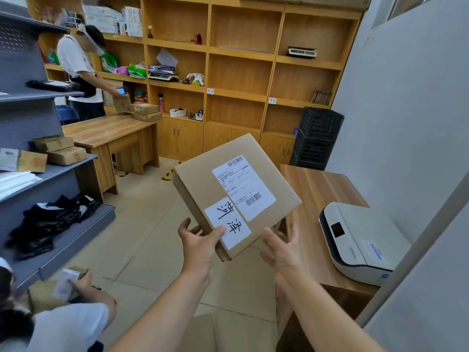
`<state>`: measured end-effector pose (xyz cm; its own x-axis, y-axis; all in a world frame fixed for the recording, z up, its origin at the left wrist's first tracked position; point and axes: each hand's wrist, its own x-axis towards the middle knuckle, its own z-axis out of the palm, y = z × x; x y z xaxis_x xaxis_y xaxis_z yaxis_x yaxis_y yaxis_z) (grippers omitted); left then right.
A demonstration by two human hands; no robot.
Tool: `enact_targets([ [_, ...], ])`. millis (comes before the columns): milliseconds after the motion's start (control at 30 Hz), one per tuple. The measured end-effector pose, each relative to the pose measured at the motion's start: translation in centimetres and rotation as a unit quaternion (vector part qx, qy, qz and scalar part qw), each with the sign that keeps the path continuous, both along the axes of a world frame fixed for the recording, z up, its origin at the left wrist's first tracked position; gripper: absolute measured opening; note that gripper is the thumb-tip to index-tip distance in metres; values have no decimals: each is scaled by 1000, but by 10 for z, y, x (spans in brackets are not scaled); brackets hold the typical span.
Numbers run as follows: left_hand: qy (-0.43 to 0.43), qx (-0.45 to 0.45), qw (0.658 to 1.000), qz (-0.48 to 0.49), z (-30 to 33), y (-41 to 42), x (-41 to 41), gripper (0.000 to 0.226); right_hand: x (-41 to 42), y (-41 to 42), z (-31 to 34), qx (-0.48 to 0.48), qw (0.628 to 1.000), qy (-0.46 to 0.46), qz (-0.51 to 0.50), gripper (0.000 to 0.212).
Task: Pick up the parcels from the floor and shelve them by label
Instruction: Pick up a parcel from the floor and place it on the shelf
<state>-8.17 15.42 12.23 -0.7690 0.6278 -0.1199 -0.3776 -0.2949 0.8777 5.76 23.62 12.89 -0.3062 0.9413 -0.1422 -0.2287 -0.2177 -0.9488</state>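
Far left: grey shelves (58,171) bearing brown parcels (66,155) and black bags (48,222). Low left: a crouching person (63,323) clutching a small packet (66,282). Behind, at a wooden desk (109,130): another person (80,69) with a scanner. Centre: left hand (200,246) pinching the near corner of a tilted box (236,194), thumb pressed on its handwritten label (227,223), box raised above the floor. Just right: right hand (283,252) spread, fingers splayed, near the box edge, contact unclear. Further right: a printer (360,242) on a counter (317,189).
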Motion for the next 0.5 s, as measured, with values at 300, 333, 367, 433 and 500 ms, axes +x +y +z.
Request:
enact_targets([
  [300, 34, -6, 996, -79, 0, -24, -48, 75, 26, 37, 23, 147, 985, -87, -39, 71],
  [333, 38, -9, 995, -88, 1, -26, -53, 77, 23, 36, 21, 150, 984, -92, -25, 70],
  [367, 44, -13, 994, -98, 1, -28, -57, 79, 20, 35, 19, 151, 984, -95, -9, 69],
  [433, 60, -18, 992, -111, 0, -31, -64, 78, 12, 31, 10, 144, 984, -104, 6, 62],
  [500, 75, -21, 990, -116, -3, -33, -74, 72, 3, 26, 2, 139, 984, -109, 5, 57],
])
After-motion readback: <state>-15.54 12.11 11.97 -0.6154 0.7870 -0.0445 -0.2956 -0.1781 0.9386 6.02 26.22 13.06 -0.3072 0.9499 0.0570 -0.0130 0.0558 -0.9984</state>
